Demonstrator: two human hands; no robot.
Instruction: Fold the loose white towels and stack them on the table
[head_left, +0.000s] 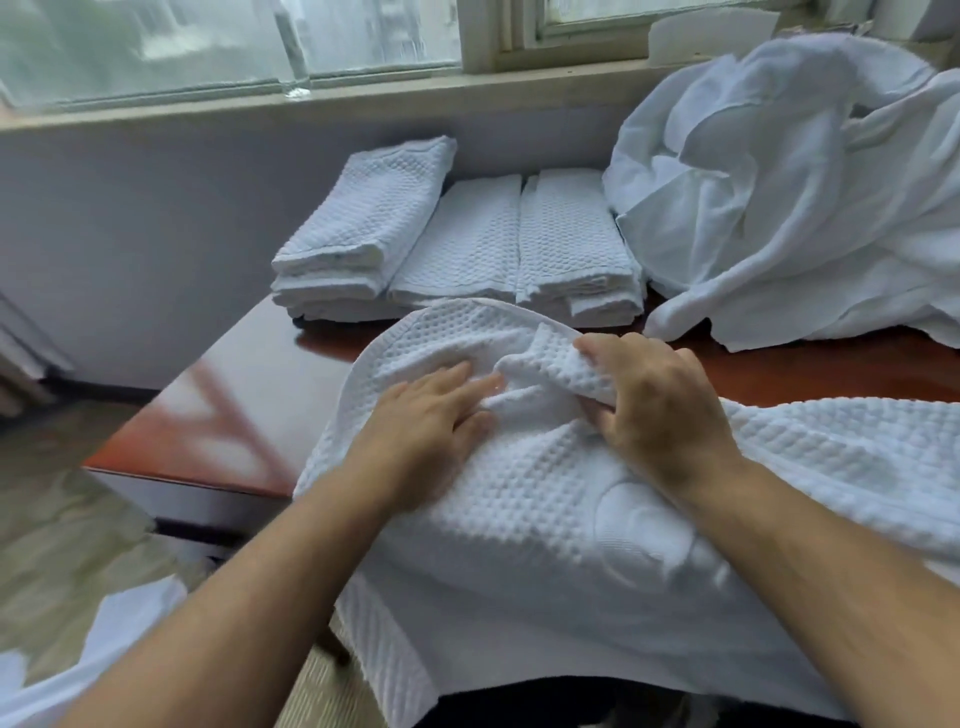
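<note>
Two bare hands in view, both on one white waffle-weave towel (519, 525) spread across the lower centre of the frame. It covers the near part of the red-brown table (234, 405) and hangs over its near edge. Left hand (431, 415): fingers straight and together, palm down, pressing flat on the cloth. Right hand (660, 410): fingers curled, thumb and fingers pinching a raised fold of the same towel, lifted just off the surface beside the left fingertips. Both forearms cross the lower frame and hide parts of the towel beneath them. Folded towels: three stacks in a row at mid-frame, far side of the table, against the wall. The left stack (363, 228) sits higher and is angled a little. The middle stack (462, 244) is lowest. The right stack (571, 244) touches the middle one. The raised far hem of the worked towel hides the near bottom edges of the stacks. One loose heap (779, 197) of crumpled white linen fills the upper right, resting on the table just beside the right stack; count of pieces within it cannot be told. A window (208, 47) runs along the top. A separate white cloth (130, 639) lies low at lower left, off the table.
</note>
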